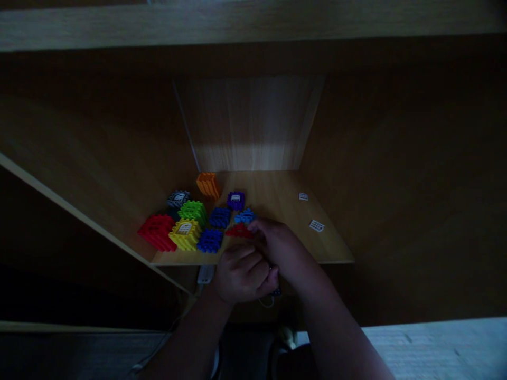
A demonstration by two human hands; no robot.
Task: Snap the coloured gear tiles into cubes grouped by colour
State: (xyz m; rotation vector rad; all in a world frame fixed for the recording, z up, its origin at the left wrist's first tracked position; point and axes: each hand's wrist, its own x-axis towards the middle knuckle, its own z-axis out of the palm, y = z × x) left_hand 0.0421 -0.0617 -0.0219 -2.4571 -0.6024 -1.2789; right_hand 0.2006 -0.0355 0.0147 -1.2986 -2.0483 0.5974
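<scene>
My left hand (245, 272) is a closed fist in front of the shelf's front edge; whatever lies in its fingers is hidden. Just above and to its right, my right hand (273, 237) bends inward, its fingertips closed at the right end of a red triangular plastic building piece (238, 230). Light blue notched pieces (244, 215) sit right behind the red one. Left of my hands stand stacks of notched building pieces: blue (210, 240), darker blue (220, 217), purple (236, 200), yellow (185, 235), green (193, 212) and red (158, 233).
Farther back on the wooden shelf (273, 184) stand an orange stack (208, 185) and a grey stack (178, 198). Two small white window pieces (303, 196) lie on the right side. Side walls enclose the shelf. Below its edge hangs a white power strip (205, 274) with cables.
</scene>
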